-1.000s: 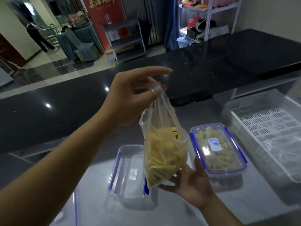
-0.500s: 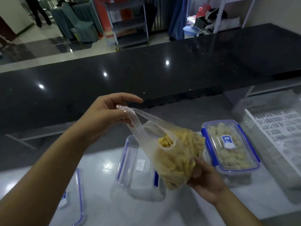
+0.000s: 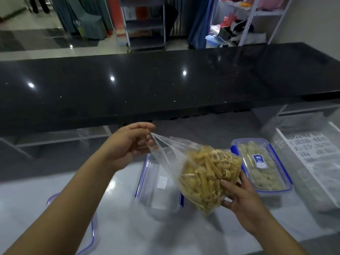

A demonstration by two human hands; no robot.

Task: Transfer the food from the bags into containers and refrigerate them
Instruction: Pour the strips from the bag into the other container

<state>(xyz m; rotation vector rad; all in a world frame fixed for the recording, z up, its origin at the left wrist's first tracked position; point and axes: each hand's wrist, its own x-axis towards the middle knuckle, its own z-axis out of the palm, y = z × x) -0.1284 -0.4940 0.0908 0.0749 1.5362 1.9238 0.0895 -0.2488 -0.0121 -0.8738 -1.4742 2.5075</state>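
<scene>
Two bare hands hold one clear plastic bag (image 3: pixel 185 159) of yellow stick-shaped food (image 3: pixel 207 177) above the pale worktop (image 3: pixel 202 234). The left hand (image 3: pixel 128 144) pinches the bag's gathered top edge between thumb and fingers, pulling the film taut, while the right hand (image 3: pixel 239 196) cups the full lower end from below and the side, fingers closed against the plastic. The bag lies tilted, its mouth to the left and lower than the left hand's grip is high, its bulging end to the right. Directly beneath it sits an open clear container with blue clips (image 3: pixel 158 183), nothing visible inside but a small white label. Just to the right stands a second, lidded container (image 3: pixel 261 164) holding pale lumps of food, a blue label on its lid. A loose lid with a blue rim (image 3: pixel 92 234) lies at the lower left, partly hidden by the left forearm. A white slotted crate (image 3: pixel 309 151) stands at the far right, and a black counter (image 3: pixel 165 85) runs across behind.
</scene>
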